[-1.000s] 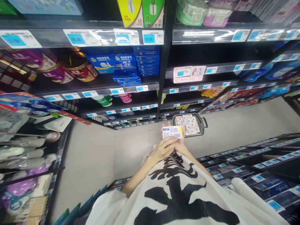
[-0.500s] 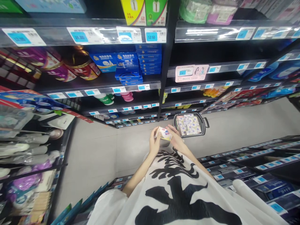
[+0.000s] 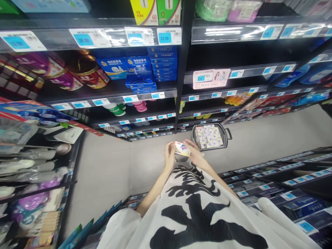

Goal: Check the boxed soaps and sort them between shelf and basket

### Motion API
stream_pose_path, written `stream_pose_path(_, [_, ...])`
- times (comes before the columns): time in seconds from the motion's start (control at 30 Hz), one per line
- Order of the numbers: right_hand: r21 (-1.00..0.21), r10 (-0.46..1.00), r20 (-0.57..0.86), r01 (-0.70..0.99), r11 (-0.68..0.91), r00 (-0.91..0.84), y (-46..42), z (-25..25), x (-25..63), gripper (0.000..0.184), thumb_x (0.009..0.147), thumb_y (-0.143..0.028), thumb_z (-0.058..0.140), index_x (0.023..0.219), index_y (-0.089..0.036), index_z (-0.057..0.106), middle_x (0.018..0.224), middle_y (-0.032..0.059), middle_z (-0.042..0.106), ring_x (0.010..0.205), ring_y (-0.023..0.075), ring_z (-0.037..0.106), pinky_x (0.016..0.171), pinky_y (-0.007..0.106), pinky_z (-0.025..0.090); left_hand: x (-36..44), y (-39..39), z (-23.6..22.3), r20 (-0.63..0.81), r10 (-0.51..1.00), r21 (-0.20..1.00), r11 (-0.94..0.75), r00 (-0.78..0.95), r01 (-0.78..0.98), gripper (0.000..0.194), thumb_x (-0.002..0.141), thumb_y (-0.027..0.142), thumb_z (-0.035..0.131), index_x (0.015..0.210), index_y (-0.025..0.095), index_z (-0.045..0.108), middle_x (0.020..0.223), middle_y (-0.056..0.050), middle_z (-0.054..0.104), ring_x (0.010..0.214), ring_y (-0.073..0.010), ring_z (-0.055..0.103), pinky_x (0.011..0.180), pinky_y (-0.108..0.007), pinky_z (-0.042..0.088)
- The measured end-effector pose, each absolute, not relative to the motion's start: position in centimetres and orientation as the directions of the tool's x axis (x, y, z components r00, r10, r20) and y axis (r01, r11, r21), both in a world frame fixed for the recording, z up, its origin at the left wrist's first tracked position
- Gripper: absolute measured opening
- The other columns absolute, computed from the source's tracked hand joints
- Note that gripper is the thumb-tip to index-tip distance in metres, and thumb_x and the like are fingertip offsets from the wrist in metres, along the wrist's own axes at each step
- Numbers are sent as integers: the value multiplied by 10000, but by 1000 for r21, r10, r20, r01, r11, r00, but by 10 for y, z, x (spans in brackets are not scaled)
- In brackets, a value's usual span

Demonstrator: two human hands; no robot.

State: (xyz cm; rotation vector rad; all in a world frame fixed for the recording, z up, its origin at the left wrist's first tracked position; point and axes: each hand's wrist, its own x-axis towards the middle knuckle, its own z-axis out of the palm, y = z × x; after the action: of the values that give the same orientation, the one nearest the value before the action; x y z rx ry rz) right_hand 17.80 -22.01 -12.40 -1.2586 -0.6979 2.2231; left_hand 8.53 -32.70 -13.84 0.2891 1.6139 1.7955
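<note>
I hold a small pale-yellow box (image 3: 182,148) with a blue and white label in front of my chest. My left hand (image 3: 169,156) grips its left end with curled fingers. My right hand (image 3: 195,154) supports its right side from below, fingers closed round it. Just beyond my hands, a dark shopping basket (image 3: 225,133) stands on the floor, filled with several similar small boxes.
Dark store shelves with blue price tags rise ahead, carrying blue boxes (image 3: 140,71), round tins (image 3: 88,72) and bottles. More shelving stands at my left (image 3: 33,166) and lower right (image 3: 285,186). Grey floor (image 3: 103,166) runs between them.
The box went from being held flat with its label up to tilted between both hands. My left hand moved from under it to its left end.
</note>
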Motion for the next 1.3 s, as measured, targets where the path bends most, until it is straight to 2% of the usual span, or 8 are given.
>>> stream_pose_path(0.2, [-636,586,-610,-111,-764,-534,-220,-119,179,530,544,-318,1001,1007,-205,769,1022,58,839,873,223,797,795,324,635,82,-328,-143,-276,584,942,8,-764,-334,470,900,609,674,1158,220,628,1129,-74,690,912,-199,665,648,-253,534])
stream_pose_path(0.43, [-719,630,-557,-65,-692,-541,-222,-111,177,574,503,-326,1013,1005,-189,768,1006,55,843,851,194,786,801,287,610,79,-328,-147,-288,554,937,-4,-781,-349,404,910,556,657,1136,221,646,1148,-63,699,991,-204,676,801,-288,556])
stream_pose_path(0.63, [-811,699,-481,-33,-584,-529,-225,-106,177,633,470,-284,1010,1040,-198,749,1012,69,839,898,242,787,856,358,622,77,-328,-150,-284,563,936,-14,-776,-352,362,942,514,627,1153,225,681,1216,-62,700,997,-199,680,802,-277,547])
stream_pose_path(0.87, [-875,743,-408,-6,-485,-531,-227,-103,176,583,500,-305,988,1024,-216,748,1109,87,823,999,287,774,896,414,632,76,-329,-153,-263,594,946,2,-760,-325,425,971,550,615,1238,230,697,1272,-79,698,1046,-217,676,834,-291,559])
stream_pose_path(0.97, [-937,793,-299,6,-349,-531,-227,-106,176,522,562,-315,966,1029,-224,749,1128,86,818,1051,289,761,953,428,614,75,-328,-151,-249,606,947,-12,-756,-321,448,970,559,620,1259,226,702,1327,-98,695,1125,-240,677,886,-313,571])
stream_pose_path(1.13, [-996,838,-36,92,17,-544,-226,-111,179,405,710,-349,907,1080,-246,781,1162,71,802,1117,273,720,1010,419,569,74,-326,-143,-241,619,934,-63,-747,-353,486,942,577,666,1266,219,719,1370,-123,695,1234,-278,661,969,-373,595])
stream_pose_path(1.23, [-968,824,87,147,202,-560,-227,-111,181,362,784,-367,860,1126,-267,798,1133,63,795,1062,254,702,961,404,570,74,-324,-140,-231,621,926,-95,-749,-365,501,927,578,691,1265,210,727,1369,-129,701,1279,-298,650,1046,-427,583])
stream_pose_path(1.3, [-950,818,136,161,268,-559,-227,-110,182,362,802,-383,848,1144,-272,802,1083,64,782,979,239,695,894,388,584,74,-324,-140,-235,617,920,-107,-751,-376,501,916,574,707,1257,208,732,1370,-130,702,1292,-308,646,1062,-448,580])
